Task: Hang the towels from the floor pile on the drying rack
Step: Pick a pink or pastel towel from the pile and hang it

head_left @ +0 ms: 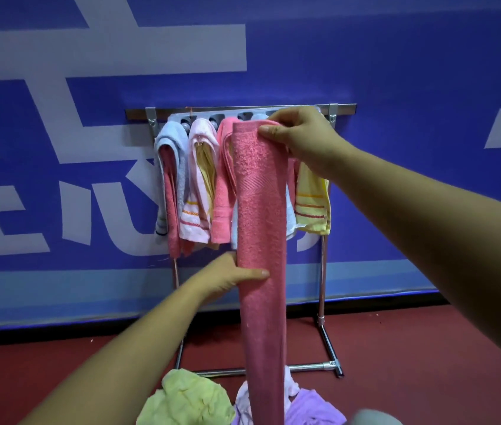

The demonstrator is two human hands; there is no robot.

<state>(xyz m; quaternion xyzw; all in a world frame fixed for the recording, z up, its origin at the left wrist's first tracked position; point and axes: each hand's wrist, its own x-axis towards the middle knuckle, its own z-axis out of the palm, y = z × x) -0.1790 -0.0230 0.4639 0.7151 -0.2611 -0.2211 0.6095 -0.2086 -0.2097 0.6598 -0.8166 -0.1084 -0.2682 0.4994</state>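
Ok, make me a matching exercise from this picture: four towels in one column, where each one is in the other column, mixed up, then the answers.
Towels
1. long pink towel
2. grey towel
3. striped yellow towel
4. lime towel

Places
A. in the floor pile
B. left end of the rack
C. gripped by the left hand and right hand
D. right end of the rack

Pairs: 1-C, 2-B, 3-D, 4-A
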